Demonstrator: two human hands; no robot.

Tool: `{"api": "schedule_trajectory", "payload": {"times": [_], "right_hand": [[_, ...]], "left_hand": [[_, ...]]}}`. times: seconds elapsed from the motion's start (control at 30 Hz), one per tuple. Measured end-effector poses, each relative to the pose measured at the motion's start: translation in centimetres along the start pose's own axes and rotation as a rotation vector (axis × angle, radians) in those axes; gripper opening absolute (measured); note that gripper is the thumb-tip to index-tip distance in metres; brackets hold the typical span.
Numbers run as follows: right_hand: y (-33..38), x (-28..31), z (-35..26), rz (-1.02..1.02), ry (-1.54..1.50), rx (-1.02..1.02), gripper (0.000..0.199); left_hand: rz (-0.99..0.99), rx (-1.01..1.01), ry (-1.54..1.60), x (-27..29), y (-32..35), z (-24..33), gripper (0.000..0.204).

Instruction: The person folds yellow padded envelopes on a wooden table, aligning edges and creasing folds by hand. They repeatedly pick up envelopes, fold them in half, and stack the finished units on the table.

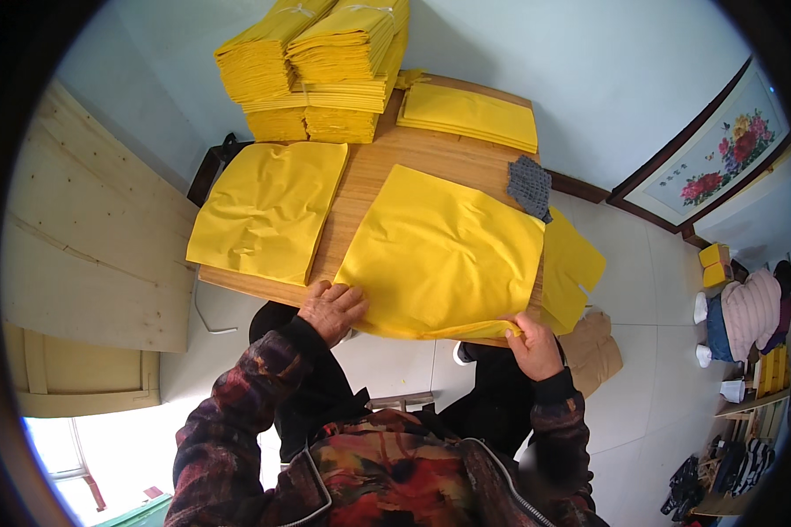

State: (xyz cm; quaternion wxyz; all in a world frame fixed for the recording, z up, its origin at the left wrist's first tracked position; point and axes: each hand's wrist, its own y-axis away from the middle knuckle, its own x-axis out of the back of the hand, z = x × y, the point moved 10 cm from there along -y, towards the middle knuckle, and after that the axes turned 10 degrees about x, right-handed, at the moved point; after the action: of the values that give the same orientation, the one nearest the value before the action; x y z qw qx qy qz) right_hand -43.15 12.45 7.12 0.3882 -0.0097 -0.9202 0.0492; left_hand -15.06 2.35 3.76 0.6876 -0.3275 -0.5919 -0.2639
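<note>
A large yellow sheet (444,250) of thin, creased paper or cloth lies on the wooden table, its lower edge hanging slightly over the front. My left hand (332,312) is closed at the sheet's near left corner, fingers curled over the edge and the thumb hidden. At the near right corner, my right hand (534,345) pinches the sheet between thumb and fingers, where the edge is folded up a little. To the left, a pile of wrinkled yellow sheets (268,211) lies flat, reaching the table's front edge.
Tied yellow bundles (312,57) rise high at the back left of the table (387,158). A flat yellow stack (470,114) sits back right, near a grey knitted cloth (529,187). Yellow pieces (571,272) hang or lie beyond the right edge. Another person (747,312) is far right.
</note>
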Motion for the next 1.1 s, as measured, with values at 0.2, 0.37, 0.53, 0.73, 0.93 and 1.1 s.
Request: {"api": "schedule_trajectory", "payload": {"times": [0.2, 0.37, 0.53, 0.73, 0.93, 1.1], "right_hand": [[0.1, -1.3, -0.3, -0.013, -0.097, 0.025, 0.020], [-2.0, -1.9, 0.4, -0.009, -0.039, 0.089, 0.024], [-2.4, -1.0, 1.3, 0.012, -0.070, 0.093, 0.025], [-0.8, -0.5, 2.0, 0.037, -0.159, 0.026, 0.024], [-0.5, -0.2, 4.0, 0.159, -0.169, -0.050, 0.021], [-1.6, -0.7, 6.5, 0.228, -0.211, -0.114, 0.019]], "left_hand": [[0.119, -0.033, 0.088, 1.4, 3.2, -0.7, 0.036], [0.212, 0.027, 0.092, 2.5, 3.8, -0.6, 0.029], [0.189, -0.031, 0.152, 2.2, 2.9, -0.3, 0.024], [0.007, 0.081, 0.614, 2.0, 1.2, -3.3, 0.017], [-0.169, 0.451, 0.951, -1.0, 0.9, -6.9, 0.011], [-0.083, 0.665, 1.094, -3.7, -0.3, -9.4, 0.019]]}}
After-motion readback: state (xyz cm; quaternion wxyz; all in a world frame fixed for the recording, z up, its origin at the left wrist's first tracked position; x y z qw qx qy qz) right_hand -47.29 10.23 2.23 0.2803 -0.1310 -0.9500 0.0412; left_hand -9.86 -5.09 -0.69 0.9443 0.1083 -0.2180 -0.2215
